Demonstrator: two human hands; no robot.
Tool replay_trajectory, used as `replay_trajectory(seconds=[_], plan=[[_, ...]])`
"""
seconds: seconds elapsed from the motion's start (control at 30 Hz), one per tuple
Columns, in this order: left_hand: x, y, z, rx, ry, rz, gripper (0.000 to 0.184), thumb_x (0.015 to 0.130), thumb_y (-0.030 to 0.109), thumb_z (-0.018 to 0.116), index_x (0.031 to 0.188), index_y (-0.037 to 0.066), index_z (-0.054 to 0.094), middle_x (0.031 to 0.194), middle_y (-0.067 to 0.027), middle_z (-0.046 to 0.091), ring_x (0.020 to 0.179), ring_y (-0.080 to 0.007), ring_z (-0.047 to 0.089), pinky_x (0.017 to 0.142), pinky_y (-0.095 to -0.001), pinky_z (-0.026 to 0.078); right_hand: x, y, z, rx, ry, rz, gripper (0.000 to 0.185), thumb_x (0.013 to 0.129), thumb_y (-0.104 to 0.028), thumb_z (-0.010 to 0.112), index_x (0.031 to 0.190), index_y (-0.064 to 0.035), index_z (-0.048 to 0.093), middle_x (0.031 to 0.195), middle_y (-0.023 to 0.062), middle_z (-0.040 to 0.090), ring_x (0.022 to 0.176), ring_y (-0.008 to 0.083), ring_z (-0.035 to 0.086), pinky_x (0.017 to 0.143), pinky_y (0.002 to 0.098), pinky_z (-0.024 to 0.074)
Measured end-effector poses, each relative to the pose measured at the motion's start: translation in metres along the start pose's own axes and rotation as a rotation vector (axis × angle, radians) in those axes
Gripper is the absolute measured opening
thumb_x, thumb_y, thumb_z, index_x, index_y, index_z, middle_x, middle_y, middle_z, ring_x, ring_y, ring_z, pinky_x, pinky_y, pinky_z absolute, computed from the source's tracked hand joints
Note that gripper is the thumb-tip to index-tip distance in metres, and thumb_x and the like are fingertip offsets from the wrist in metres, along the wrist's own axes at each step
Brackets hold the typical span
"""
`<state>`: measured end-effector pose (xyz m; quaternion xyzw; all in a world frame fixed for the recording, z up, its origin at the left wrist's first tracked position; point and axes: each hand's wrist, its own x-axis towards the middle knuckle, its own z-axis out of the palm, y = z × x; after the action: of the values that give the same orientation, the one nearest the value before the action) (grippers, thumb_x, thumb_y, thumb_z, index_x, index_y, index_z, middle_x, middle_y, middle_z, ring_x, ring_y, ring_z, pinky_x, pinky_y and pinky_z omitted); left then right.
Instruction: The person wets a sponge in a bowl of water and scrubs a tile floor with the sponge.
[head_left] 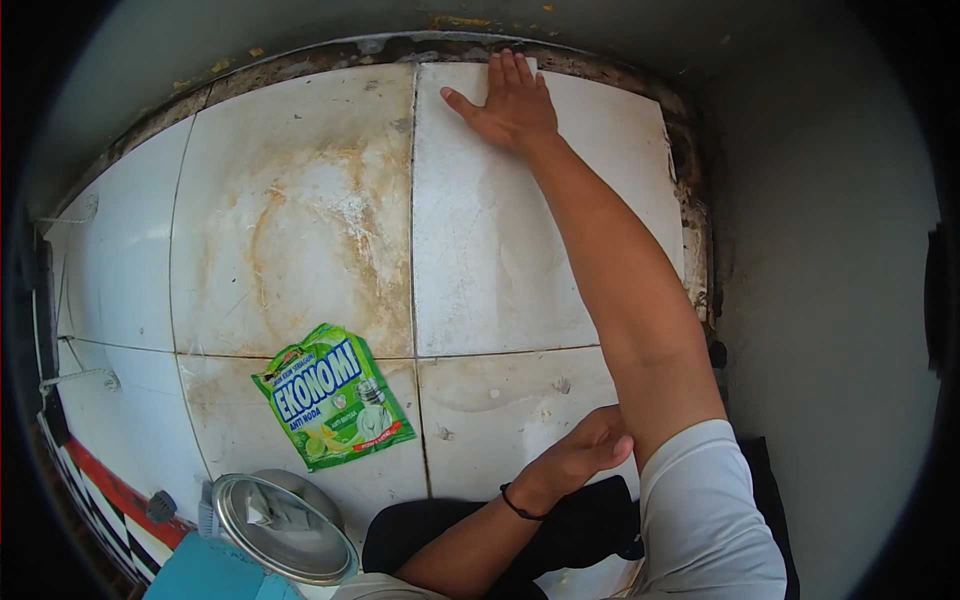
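My right hand (515, 108) lies flat on a white floor tile (480, 230) close to the back wall, fingers spread and thumb out to the left. A small white edge shows by its fingertips; I cannot tell whether it is a separate piece. My left hand (585, 450), with a black band at the wrist, is beside my right elbow, fingers curled and partly hidden by the arm. What they hold, if anything, is out of sight. A green EKONOMI packet (335, 400) lies on the tiles to the left of my hands.
A round metal basin (285, 530) stands at the lower left by a turquoise block (215, 570). Brown stains (300, 230) mark the neighbouring tile. Grey walls (820, 250) border the back and right, with dirty, broken edging along the tiles.
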<state>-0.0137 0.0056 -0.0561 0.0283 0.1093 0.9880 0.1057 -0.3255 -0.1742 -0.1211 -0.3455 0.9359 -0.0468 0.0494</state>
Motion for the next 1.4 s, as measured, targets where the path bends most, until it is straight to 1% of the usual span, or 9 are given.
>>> replay_trajectory(seconds=[0.13, 0.23, 0.4, 0.5, 0.63, 1.07, 1.17, 1.27, 1.4], plan=[[-0.01, 0.001, -0.005, -0.042, 0.123, 0.042, 0.079, 0.09, 0.045, 0.071, 0.146, -0.005, 0.044, 0.145, -0.0136, 0.054, 0.137, -0.0223, 0.046, 0.116, -0.0358, 0.031, 0.002, -0.061, 0.009, 0.031, 0.015, -0.119, 0.108, 0.09, -0.085, 0.025, 0.163, -0.0056, 0.014, 0.171, 0.0092, 0.011, 0.158, 0.023, 0.008, 0.128, 0.0407, 0.0112], [-0.011, 0.013, -0.001, -0.001, 0.092, -0.013, 0.08, 0.088, 0.045, 0.073, 0.145, -0.005, 0.046, 0.145, -0.0141, 0.054, 0.138, -0.024, 0.045, 0.117, -0.0371, 0.029, 0.003, -0.042, 0.01, 0.082, 0.033, -0.184, 0.105, 0.091, -0.084, 0.026, 0.163, -0.0075, 0.015, 0.171, 0.0079, 0.012, 0.158, 0.0215, 0.008, 0.128, 0.0403, 0.0111], [-0.002, 0.024, 0.003, 0.185, -0.09, 0.033, 0.084, 0.089, 0.049, 0.072, 0.147, -0.005, 0.046, 0.149, -0.0158, 0.051, 0.141, -0.0263, 0.042, 0.12, -0.0398, 0.024, -0.006, 0.056, -0.001, -0.007, 0.091, 0.037, 0.102, 0.092, -0.081, 0.028, 0.162, -0.007, 0.017, 0.17, 0.007, 0.015, 0.158, 0.0208, 0.01, 0.128, 0.0421, 0.013], [0.004, 0.024, 0.011, 0.191, -0.097, -0.094, 0.102, 0.082, 0.06, 0.073, 0.15, -0.009, 0.039, 0.154, -0.0197, 0.045, 0.146, -0.0294, 0.037, 0.121, -0.0434, 0.019, -0.025, 0.126, -0.005, -0.016, 0.122, 0.236, 0.102, 0.093, -0.079, 0.032, 0.162, -0.0058, 0.019, 0.17, 0.0105, 0.016, 0.158, 0.0235, 0.012, 0.127, 0.0445, 0.0145], [0.009, 0.026, 0.021, 0.132, -0.062, -0.061, 0.123, 0.081, 0.071, 0.065, 0.159, -0.009, 0.014, 0.167, -0.0182, 0.022, 0.152, -0.0281, 0.026, 0.122, -0.0435, 0.016, -0.032, 0.158, -0.005, -0.011, 0.111, 0.391, 0.104, 0.092, -0.08, 0.031, 0.161, -0.0034, 0.018, 0.17, 0.0116, 0.015, 0.158, 0.0248, 0.011, 0.127, 0.0448, 0.0133], [-0.011, -0.002, 0.001, -0.186, 0.081, -0.153, 0.114, 0.08, 0.061, 0.074, 0.159, -0.003, 0.022, 0.161, -0.0174, 0.033, 0.151, -0.0276, 0.028, 0.122, -0.043, 0.019, -0.018, -0.032, 0.006, 0.051, 0.013, -0.153, 0.107, 0.091, -0.084, 0.026, 0.162, -0.0052, 0.015, 0.17, 0.0107, 0.013, 0.158, 0.0233, 0.009, 0.128, 0.0425, 0.0119], [-0.008, -0.001, -0.004, -0.072, -0.038, -0.223, 0.116, 0.078, 0.064, 0.074, 0.158, -0.005, 0.025, 0.161, -0.0173, 0.034, 0.151, -0.0275, 0.029, 0.122, -0.0422, 0.018, -0.021, 0.006, 0.002, -0.028, 0.031, -0.192, 0.104, 0.092, -0.083, 0.026, 0.163, -0.0073, 0.015, 0.17, 0.009, 0.014, 0.158, 0.0213, 0.008, 0.128, 0.0416, 0.0112], [0.0, 0.008, 0.002, -0.023, -0.115, -0.239, 0.121, 0.076, 0.067, 0.075, 0.157, -0.008, 0.026, 0.161, -0.0179, 0.033, 0.149, -0.0268, 0.031, 0.121, -0.0409, 0.02, -0.021, 0.077, -0.009, -0.016, 0.042, 0.067, 0.101, 0.093, -0.08, 0.029, 0.163, -0.0084, 0.015, 0.171, 0.0063, 0.013, 0.158, 0.0204, 0.009, 0.128, 0.0424, 0.0116], [0.009, 0.017, 0.019, -0.043, -0.144, -0.168, 0.129, 0.074, 0.072, 0.07, 0.158, -0.01, 0.017, 0.161, -0.0194, 0.033, 0.147, -0.0264, 0.033, 0.12, -0.0398, 0.021, -0.03, 0.184, -0.008, -0.011, 0.1, 0.325, 0.105, 0.092, -0.081, 0.031, 0.162, -0.0034, 0.017, 0.17, 0.0127, 0.014, 0.158, 0.026, 0.01, 0.127, 0.0455, 0.0141]])
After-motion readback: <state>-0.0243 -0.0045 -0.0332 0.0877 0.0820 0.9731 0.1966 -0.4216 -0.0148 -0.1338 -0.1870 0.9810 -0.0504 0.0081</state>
